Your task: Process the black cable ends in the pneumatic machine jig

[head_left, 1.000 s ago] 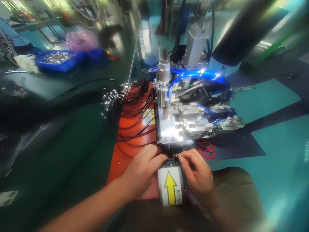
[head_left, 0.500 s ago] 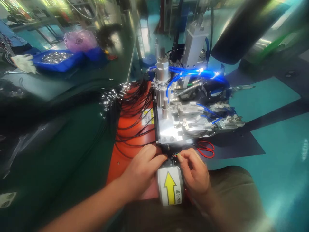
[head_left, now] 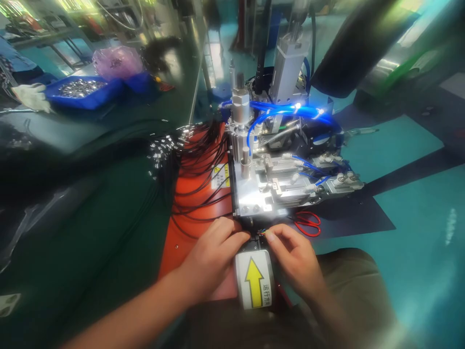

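Fine coloured wires (head_left: pixel 262 232) lie at the front edge of a metal machine (head_left: pixel 250 194), just above a white cover with a yellow arrow (head_left: pixel 254 281). My right hand (head_left: pixel 292 252) pinches these wires between thumb and forefinger. My left hand (head_left: pixel 218 252) is closed at the left of the same spot, thumb and forefinger together by the machine's front edge; what they hold is hidden behind the fingers. Black cables (head_left: pixel 196 208) run across the orange-red plate (head_left: pixel 185 261) beside my left hand.
Red-handled scissors (head_left: pixel 308 225) lie right of my hands. Blue air hoses (head_left: pixel 286 109) arch over the machine. Cable ends with shiny metal tips (head_left: pixel 163 150) bunch at the left. Farther back are a blue tray of small metal parts (head_left: pixel 82 92), a pink bag (head_left: pixel 118 63) and a white glove (head_left: pixel 32 96).
My right hand has shifted slightly, its fingers straighter and its wrist lower right, still pinching the wires. The left hand keeps its place by the machine. The whole view has slid slightly.
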Demonstrator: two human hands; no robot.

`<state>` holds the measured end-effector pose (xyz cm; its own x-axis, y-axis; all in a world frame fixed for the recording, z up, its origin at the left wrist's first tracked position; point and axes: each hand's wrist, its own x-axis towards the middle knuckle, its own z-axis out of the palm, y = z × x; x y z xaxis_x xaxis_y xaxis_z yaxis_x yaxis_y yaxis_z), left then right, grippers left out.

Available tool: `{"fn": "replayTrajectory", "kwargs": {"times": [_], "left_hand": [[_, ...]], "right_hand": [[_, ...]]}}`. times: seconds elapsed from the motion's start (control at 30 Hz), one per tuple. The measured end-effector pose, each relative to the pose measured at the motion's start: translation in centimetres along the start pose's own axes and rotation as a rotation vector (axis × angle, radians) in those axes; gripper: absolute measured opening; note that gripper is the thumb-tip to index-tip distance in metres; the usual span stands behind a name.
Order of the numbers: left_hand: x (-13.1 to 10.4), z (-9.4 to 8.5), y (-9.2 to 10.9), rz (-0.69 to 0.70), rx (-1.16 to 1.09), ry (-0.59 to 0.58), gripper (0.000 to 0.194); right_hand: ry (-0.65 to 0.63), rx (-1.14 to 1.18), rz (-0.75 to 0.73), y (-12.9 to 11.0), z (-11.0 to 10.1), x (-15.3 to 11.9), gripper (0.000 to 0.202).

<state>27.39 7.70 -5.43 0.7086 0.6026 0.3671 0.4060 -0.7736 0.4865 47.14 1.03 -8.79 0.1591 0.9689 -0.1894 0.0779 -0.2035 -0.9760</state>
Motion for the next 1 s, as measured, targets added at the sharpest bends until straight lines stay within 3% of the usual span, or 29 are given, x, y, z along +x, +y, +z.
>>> {"fn": "replayTrajectory", "kwargs": {"times": [0.17, 0.63, 0.87, 1.0], "left_hand": [[-0.1, -0.1, -0.1, 0.017, -0.045, 0.004, 0.028], [0.0, 0.2, 0.9, -0.044, -0.029, 0.038, 0.016], [-0.6, 0.4, 0.8, -0.157, -0.154, 0.044, 0.015], [-0.6, 0.5, 0.7, -0.135, -0.161, 0.04, 0.014]], "right_hand": [[0.028, 0.068, 0.022, 0.0, 0.1, 0.2, 0.027], [0.097, 0.007, -0.245, -1.1, 0.9, -1.2, 0.013], [0.084, 0.148, -0.155, -1.7, 1.6, -1.4, 0.017], [0.041, 0.216, -0.09, -1.8, 1.6, -1.3, 0.02]]}}
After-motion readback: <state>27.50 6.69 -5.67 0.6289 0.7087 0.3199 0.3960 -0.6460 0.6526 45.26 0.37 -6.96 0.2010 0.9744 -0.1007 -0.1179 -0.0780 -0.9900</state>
